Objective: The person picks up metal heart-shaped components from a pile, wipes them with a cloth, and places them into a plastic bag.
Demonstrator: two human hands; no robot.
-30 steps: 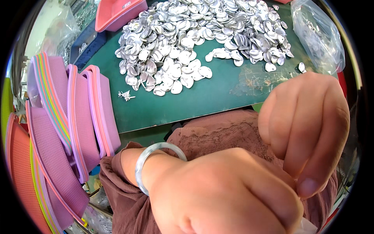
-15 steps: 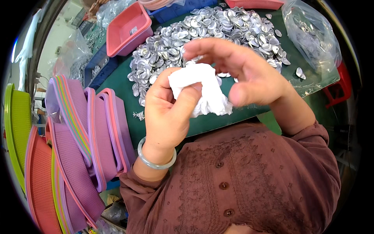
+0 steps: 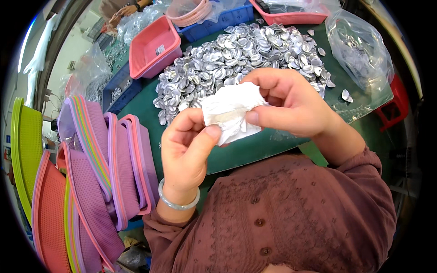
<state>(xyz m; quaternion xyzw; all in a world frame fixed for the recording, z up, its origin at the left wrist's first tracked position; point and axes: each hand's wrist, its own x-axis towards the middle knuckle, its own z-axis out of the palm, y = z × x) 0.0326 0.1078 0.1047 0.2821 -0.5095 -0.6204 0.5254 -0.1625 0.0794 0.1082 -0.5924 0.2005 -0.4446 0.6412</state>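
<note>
A crumpled white tissue (image 3: 230, 111) is held up between both of my hands over the near edge of a green table (image 3: 259, 148). My left hand (image 3: 184, 154) pinches its lower left side with thumb and fingers; a pale bangle sits on that wrist. My right hand (image 3: 293, 102) grips the tissue's right side from above. Behind the hands lies a big heap of small silver metal pieces (image 3: 236, 59) spread on the table.
Stacked purple, pink and green plastic baskets (image 3: 91, 182) stand on edge at the left. A pink tray (image 3: 152, 48) and a blue crate (image 3: 218, 18) sit at the back. A clear bag of metal pieces (image 3: 359, 50) lies at the right. Another person's hands (image 3: 123, 9) show far back left.
Both hands have moved away from the camera and out over the table edge. The white tissue, unseen a second ago, is now held between them and pulled a little wider.
</note>
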